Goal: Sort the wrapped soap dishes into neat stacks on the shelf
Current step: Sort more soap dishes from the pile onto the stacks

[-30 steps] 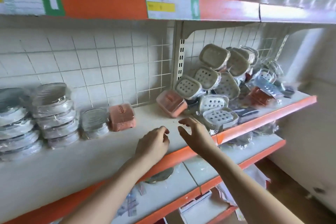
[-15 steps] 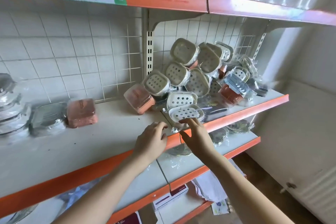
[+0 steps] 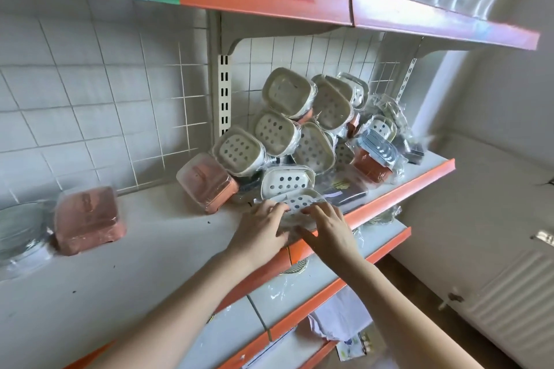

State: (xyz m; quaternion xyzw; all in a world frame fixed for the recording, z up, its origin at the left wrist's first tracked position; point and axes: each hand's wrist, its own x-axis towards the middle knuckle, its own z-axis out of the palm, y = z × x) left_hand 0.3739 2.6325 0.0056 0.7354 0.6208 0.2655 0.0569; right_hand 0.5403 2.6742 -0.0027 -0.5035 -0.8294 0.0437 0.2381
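Observation:
A jumbled heap of wrapped beige soap dishes (image 3: 299,129) with perforated tops leans against the wire back grid on the right of the shelf (image 3: 156,255). The front dish, white with dark holes (image 3: 298,201), lies at the shelf's front edge. My left hand (image 3: 260,228) and my right hand (image 3: 326,225) both rest on its near side, fingers laid over the wrap. Whether they grip it is not clear. A wrapped pink dish (image 3: 207,181) tilts against the heap's left side. Another pink one (image 3: 87,219) stands alone further left.
Clear wrapped dishes (image 3: 21,231) sit at the far left edge. An orange-fronted shelf (image 3: 329,0) hangs overhead, and lower shelves (image 3: 314,284) below hold more wrapped items. A white wall and radiator (image 3: 503,302) stand to the right.
The view swung right, sliding the sorted stacks out at the left. Both hands moved forward to the front white dish and now lie on it.

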